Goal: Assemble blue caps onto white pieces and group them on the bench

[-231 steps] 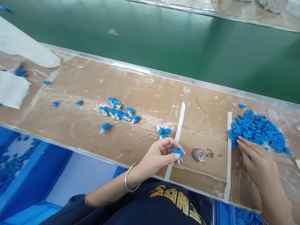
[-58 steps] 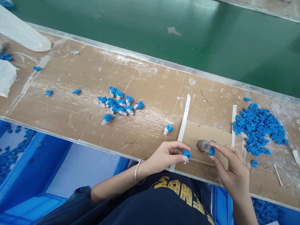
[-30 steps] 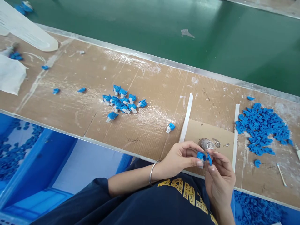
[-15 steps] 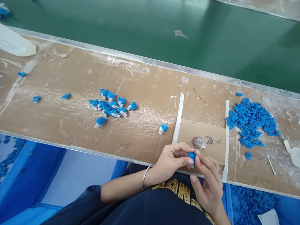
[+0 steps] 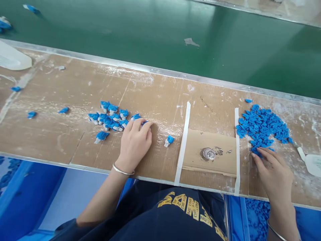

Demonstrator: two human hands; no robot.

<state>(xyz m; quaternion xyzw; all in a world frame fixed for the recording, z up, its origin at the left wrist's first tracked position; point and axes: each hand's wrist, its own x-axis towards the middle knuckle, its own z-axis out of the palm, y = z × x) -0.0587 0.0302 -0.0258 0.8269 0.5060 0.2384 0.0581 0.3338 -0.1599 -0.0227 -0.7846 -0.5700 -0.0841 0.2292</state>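
My left hand [image 5: 135,142] lies palm down on the brown board, fingers together. Its tips rest at the right end of a cluster of blue-and-white pieces [image 5: 110,115]. A bit of blue [image 5: 144,123] shows under those fingertips; whether they grip it is hidden. My right hand [image 5: 273,170] reaches to the right with fingers spread, its tips touching the near edge of a pile of small blue parts [image 5: 263,122]. Between the hands lie one blue-and-white piece [image 5: 169,140] and a small clear cup [image 5: 208,154] on a cardboard patch [image 5: 220,144].
Two white tape strips [image 5: 182,144] [image 5: 237,144] border the patch. Stray blue bits [image 5: 31,114] lie at the left. A white spatula [image 5: 311,162] rests at the right edge. A green belt [image 5: 160,36] runs behind the board. Blue bins [image 5: 25,194] sit below the front edge.
Both hands held a blue piece together near the cup half a second ago. Now they have separated: the left went left to the cluster, the right went right to the blue pile.
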